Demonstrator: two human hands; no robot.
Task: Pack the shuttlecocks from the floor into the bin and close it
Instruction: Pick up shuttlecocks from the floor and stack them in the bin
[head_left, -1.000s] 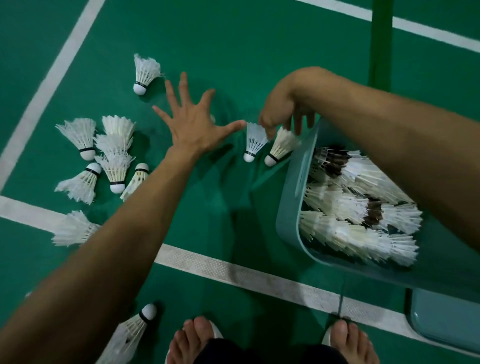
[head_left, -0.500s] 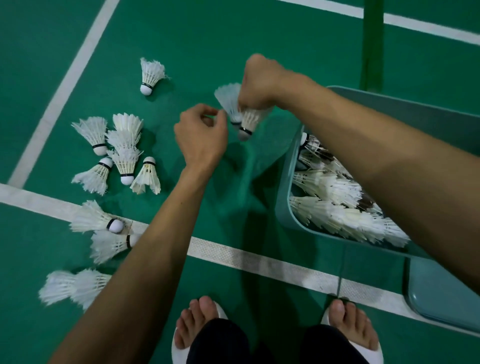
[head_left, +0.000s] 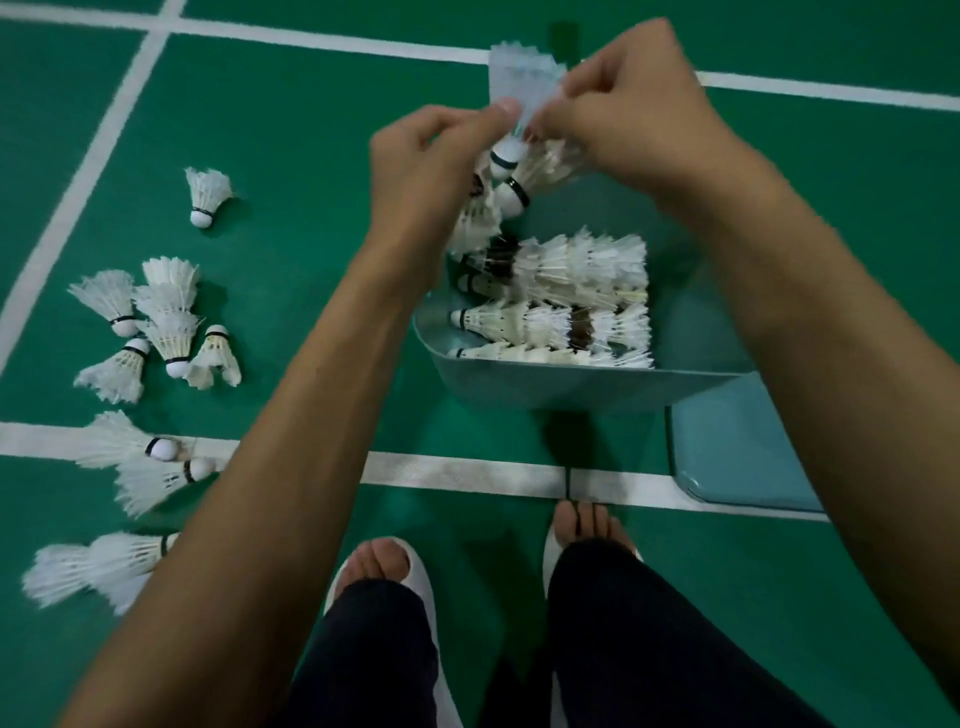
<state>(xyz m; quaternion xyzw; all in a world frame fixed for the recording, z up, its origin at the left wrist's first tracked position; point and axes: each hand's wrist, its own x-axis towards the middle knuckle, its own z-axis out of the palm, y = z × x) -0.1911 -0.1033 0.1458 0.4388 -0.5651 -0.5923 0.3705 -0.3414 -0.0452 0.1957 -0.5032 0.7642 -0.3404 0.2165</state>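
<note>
Roughly ten shuttlecocks (head_left: 171, 332) lie loose; left hand (head_left: 431, 161) and right hand (head_left: 634, 114) fingers (head_left: 493, 117) pinch others (head_left: 522, 78).

Feathered shuttlecocks (head_left: 566, 270); smooth plastic bin (head_left: 561, 387); matt floor (head_left: 291, 156).

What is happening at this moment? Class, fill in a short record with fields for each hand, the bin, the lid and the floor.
left hand: pinches a bunch of shuttlecocks above the bin
right hand: grips the same bunch from the other side
bin: open, with rows of nested shuttlecocks lying inside
lid: off, lying flat beside the bin's near right corner
floor: loose shuttlecocks scattered left of the bin, not yet packed
</note>
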